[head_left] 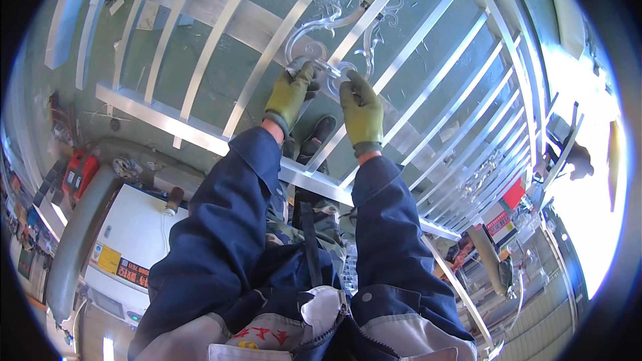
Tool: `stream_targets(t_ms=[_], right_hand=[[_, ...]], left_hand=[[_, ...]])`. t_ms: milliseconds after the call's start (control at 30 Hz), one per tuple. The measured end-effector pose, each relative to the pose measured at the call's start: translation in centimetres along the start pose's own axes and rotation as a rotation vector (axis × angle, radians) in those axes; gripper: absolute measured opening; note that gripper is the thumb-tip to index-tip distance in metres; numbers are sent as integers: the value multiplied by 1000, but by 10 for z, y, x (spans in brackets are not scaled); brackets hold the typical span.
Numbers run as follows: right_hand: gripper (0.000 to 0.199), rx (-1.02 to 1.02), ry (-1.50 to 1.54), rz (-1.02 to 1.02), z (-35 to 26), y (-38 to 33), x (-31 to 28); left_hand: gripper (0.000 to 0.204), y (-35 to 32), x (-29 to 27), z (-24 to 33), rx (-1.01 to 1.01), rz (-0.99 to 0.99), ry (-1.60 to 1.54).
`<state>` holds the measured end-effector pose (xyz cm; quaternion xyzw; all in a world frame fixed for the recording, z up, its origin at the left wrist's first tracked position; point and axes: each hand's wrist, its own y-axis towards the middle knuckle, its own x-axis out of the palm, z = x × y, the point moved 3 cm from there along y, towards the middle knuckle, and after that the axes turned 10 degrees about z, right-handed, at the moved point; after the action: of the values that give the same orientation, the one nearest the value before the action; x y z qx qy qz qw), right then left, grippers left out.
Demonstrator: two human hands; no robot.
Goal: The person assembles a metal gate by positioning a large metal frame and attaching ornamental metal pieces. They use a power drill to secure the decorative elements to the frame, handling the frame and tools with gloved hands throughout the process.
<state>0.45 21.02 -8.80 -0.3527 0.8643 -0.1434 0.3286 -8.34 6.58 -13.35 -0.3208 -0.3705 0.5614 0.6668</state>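
Observation:
A silvery metal scroll ornament [326, 67], with curled ends and leaf-like branches, lies between my two hands, among the bars of a metal railing. My left hand [291, 93], in a yellow-green glove, is closed on the curl at its left end. My right hand [361, 110], gloved alike, pinches the curl on the other side. The branches [328, 23] reach away from me over the floor. Pale straight bars [264, 60] of the railing pass on both sides of my hands. The railing's near rail [164, 115] crosses beneath my forearms.
A white machine cabinet [134, 227] stands at the lower left, with a thick grey hose [80, 241] beside it. A red tool case [80, 172] sits farther left. My shoe [323, 130] shows below the bars. Scraps lie on the green floor [217, 60]. Bright light fills the right side.

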Motion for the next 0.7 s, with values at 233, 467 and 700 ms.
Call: stream_targets(t_ms=[233,467,700], right_hand=[[47,-77,70,-391,-66,-36,9],[36,-146,88,-358,-68,-26,10],[29,-283,-101,-272,-58,15,-4]], left_hand=[[48,-46,7,26,202,-478,-245],[62,-42,17,28,41,-516,-368],[81,-31,30,3,43,-442,-257]])
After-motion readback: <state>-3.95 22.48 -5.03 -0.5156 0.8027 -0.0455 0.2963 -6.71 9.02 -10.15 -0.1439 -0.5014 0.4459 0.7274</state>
